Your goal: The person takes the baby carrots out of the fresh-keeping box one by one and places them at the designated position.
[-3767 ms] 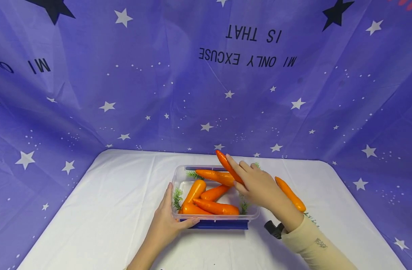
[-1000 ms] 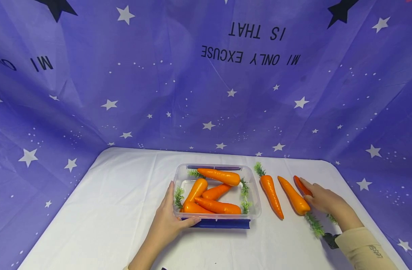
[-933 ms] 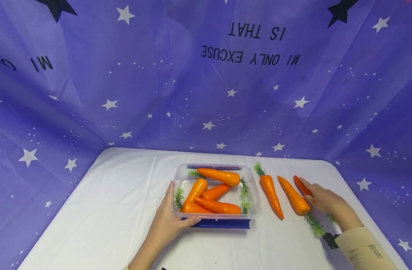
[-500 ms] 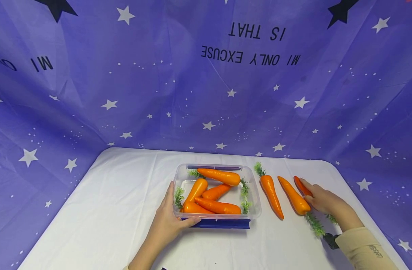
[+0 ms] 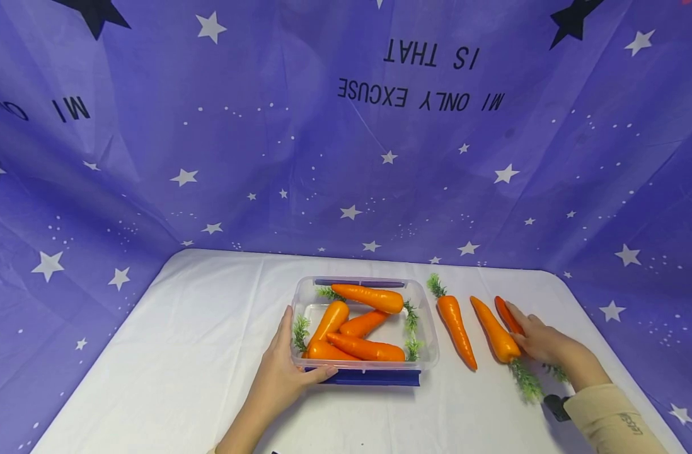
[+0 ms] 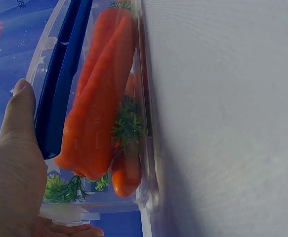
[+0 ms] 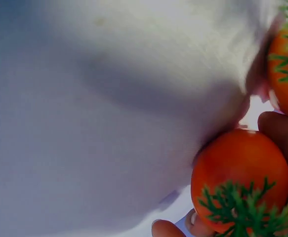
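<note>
My left hand (image 5: pixel 283 378) grips the near left corner of a clear plastic box (image 5: pixel 433 337), thumb on the front by a blue latch flap (image 5: pixel 374 377). In the left wrist view the thumb (image 6: pixel 19 118) lies against that flap. Several orange carrots (image 5: pixel 369 298) with green tops lie in the box. My right hand (image 5: pixel 544 343) holds a red-orange carrot (image 5: pixel 506 313) down at the table, tip pointing away; the fingers cover much of it. The right wrist view shows its blunt end (image 7: pixel 240 163) between the fingers. Left of it lies a lighter carrot (image 5: pixel 493 331).
Another carrot (image 5: pixel 456 331) lies between the box and that pair, its green top at the far end. A white cloth (image 5: pixel 210 353) covers the table. Purple star-patterned fabric (image 5: pixel 300 157) hangs behind and at both sides. A black device (image 5: pixel 556 407) sits at my right wrist.
My right hand has carried the red-orange carrot from above the box to the table at the right. Lately that carrot and its lighter neighbour have shifted slightly. The left hand has stayed on the box.
</note>
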A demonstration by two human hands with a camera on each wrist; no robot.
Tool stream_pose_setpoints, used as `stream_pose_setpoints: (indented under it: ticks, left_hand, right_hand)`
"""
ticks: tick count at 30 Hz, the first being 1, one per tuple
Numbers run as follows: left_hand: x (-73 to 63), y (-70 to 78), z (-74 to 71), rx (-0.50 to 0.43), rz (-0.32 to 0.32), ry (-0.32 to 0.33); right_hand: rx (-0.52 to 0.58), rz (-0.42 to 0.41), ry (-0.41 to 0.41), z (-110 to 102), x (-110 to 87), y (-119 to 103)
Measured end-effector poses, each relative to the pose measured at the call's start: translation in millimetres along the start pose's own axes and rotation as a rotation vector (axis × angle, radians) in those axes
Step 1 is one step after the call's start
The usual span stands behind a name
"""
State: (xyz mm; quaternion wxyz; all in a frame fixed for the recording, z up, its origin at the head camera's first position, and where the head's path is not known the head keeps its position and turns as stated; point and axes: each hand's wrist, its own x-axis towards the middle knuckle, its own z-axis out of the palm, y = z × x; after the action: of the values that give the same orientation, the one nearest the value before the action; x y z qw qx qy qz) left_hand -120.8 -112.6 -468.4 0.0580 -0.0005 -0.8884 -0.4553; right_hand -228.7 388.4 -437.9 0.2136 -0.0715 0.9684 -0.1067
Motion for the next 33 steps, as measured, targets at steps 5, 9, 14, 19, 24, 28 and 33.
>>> stream_pose_setpoints:
  ticks: [5,9,14,19,24,28,33]
  left_hand:
    - [-0.5,-0.3,0.1,0.0,-0.002,-0.002]
    - [-0.7,-0.1,0.1,-0.002,-0.005,-0.004]
    - [-0.7,0.1,-0.1,0.001,-0.001,-0.001]
    - [-0.9,1.1,-0.9,0.0,-0.002,-0.002]
    - [-1.1,1.6,-1.3,-0.008,-0.006,-0.007]
    - [-1.1,0.8,-1.3,-0.012,-0.011,-0.012]
    - [-0.6,-0.1,-0.9,-0.014,-0.008,-0.013]
  right_hand:
    - [0.01,0.037,-0.002,2,-2.9,-3]
    - [0.001,0.054,0.002,3,-4.1,-3]
    - [-0.055,0.062,0.021,3,-4.1,-3]
    - [-0.173,0.077,0.078,1,-3.1,-4]
    - [-0.244,0.099,0.178,-2,-4.0,-11]
    - [-0.267,0.048,0.31,-4,-2.4,-22]
    - [-0.274,-0.01,0.407,-11,0.7,-44]
